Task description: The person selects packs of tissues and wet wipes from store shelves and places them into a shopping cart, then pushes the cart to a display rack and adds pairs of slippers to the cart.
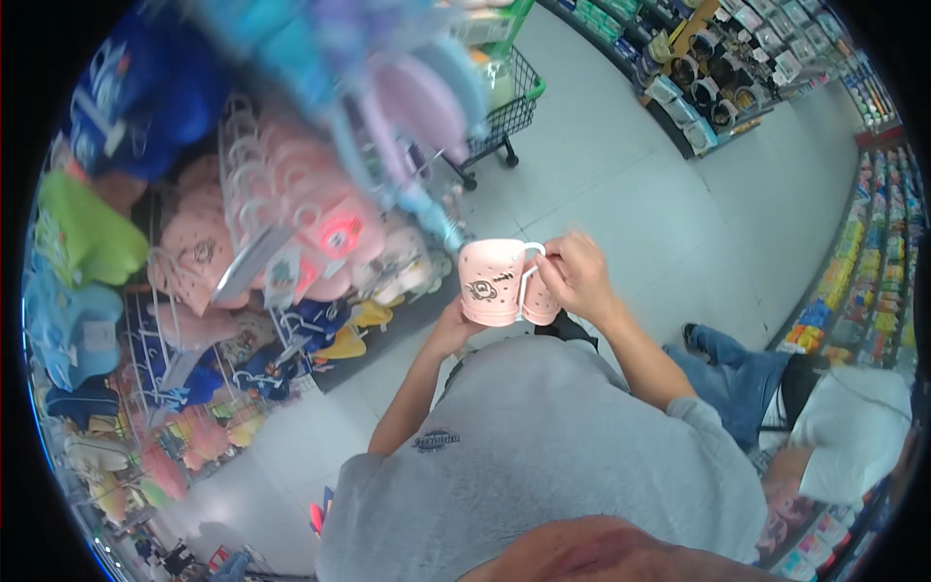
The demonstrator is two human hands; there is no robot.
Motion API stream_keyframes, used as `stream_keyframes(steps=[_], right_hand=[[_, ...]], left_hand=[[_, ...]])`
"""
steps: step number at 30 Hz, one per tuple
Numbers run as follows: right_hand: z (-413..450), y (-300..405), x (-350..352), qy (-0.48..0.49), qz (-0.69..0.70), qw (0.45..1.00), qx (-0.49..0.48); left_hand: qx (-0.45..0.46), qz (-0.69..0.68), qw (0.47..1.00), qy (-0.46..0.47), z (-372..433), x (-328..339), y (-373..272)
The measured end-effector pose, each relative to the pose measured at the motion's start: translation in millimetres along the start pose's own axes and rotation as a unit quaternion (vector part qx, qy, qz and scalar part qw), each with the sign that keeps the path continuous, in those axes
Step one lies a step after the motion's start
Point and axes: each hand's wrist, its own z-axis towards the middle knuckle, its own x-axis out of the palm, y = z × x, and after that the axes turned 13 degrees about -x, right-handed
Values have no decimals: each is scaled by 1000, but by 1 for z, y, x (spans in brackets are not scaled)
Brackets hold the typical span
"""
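Observation:
A pair of pink slippers (492, 282) with small dark spots and a dark printed or raised figure is held in front of my grey shirt. A white plastic hanger (534, 249) joins the pair at the side. My right hand (582, 275) pinches this hanger, its fingers closed near the curved top. From the left, my left hand (458, 321) grips the lower edge of the nearer slipper; some of its fingers are hidden behind it. The second slipper (540, 300) is partly covered by the hanger and my right hand.
At left, a wire rack holds many hanging slippers, including pink ones (313, 211), blue ones (174, 94) and a green one (87, 229). Blurred lilac slippers (422, 102) hang close above. A shopping cart (513, 94) stands beyond. To the right are a person (844, 422) and stocked shelves (858, 276).

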Motion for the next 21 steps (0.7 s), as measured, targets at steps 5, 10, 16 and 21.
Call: stream_keyframes(steps=[5, 10, 16, 21], right_hand=[[-23, -95, -132, -34, -51, 994, 88], [-68, -178, -227, -136, -86, 963, 214], [-107, -242, -289, -241, -102, 897, 356], [-77, -310, -274, -258, -117, 893, 351]], left_hand=[[-11, 38, 996, 79, 121, 114, -77], [78, 121, 983, 115, 226, 208, -159], [83, 148, 972, 164, 310, 270, -203], [50, 158, 966, 197, 388, 260, -248]])
